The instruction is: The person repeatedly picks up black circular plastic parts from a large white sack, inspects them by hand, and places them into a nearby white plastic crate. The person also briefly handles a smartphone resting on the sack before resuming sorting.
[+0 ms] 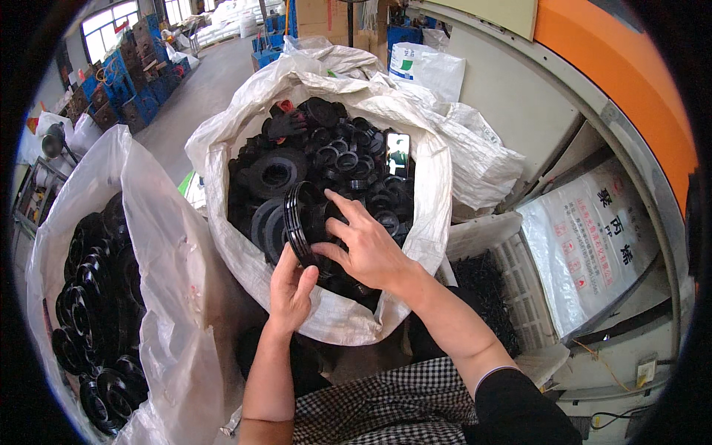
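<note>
A glossy black ring-shaped plastic part (293, 222) with a ribbed outer wall stands tilted on edge above the white woven sack (431, 194). My left hand (292, 295) holds it from below, fingers behind its lower rim and thumb in front. My right hand (364, 245) reaches over from the right, its thumb at the lower rim and its index fingertip by the upper one. Beneath both hands the sack holds many black plastic fittings (346, 161) and thick matt discs (275, 172). Part of the ring's far side is hidden in shadow.
A lit phone (397, 156) and a black glove (286, 125) with red on it lie on the fittings. At left, a translucent plastic bag (172, 278) contains glossy black rings (83, 311). A plastic crate (534, 306) with black scraps and a printed sack (584, 250) flank a machine (623, 55).
</note>
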The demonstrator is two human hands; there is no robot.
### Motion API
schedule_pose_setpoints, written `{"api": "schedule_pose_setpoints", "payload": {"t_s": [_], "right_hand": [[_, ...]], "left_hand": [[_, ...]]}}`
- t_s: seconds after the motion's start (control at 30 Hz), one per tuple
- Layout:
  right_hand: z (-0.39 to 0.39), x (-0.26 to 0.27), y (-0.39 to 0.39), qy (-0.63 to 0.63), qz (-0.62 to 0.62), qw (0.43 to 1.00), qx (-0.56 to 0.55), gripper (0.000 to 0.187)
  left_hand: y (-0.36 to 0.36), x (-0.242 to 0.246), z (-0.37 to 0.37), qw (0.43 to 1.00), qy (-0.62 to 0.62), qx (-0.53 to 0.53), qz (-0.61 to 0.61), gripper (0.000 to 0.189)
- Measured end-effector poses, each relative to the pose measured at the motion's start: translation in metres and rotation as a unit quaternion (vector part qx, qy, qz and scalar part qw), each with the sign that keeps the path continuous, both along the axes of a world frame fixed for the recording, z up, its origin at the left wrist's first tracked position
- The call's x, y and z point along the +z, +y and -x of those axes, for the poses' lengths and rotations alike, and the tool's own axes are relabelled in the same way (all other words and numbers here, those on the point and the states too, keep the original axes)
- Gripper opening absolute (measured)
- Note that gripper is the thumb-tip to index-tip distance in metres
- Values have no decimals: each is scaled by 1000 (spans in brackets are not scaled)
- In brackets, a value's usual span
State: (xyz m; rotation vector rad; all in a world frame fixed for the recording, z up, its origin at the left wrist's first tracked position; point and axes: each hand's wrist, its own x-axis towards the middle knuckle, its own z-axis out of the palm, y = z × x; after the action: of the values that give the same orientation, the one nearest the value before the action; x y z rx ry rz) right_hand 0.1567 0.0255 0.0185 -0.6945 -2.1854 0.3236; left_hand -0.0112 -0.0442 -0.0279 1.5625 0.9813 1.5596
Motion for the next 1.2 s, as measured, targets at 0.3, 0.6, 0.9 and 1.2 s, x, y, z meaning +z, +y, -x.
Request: {"api": "schedule_pose_setpoints", "payload": {"t_s": [0.3, 0.6, 0.9, 1.2], "right_hand": [[-20, -7, 10, -28, -125, 986, 108, 27], [-32, -10, 7, 171, 310, 929, 109, 34], [-17, -42, 12, 273, 375, 872, 156, 48], [-20, -56, 23, 402, 536, 707, 229, 37]], "left_hand": [[5, -3, 2, 999, 37, 25, -30, 39], [0, 23, 0, 955, 291, -14, -52, 73], [-8, 26, -13, 970, 235, 13, -61, 81], [0, 22, 2, 961, 226, 141, -72, 73]]}}
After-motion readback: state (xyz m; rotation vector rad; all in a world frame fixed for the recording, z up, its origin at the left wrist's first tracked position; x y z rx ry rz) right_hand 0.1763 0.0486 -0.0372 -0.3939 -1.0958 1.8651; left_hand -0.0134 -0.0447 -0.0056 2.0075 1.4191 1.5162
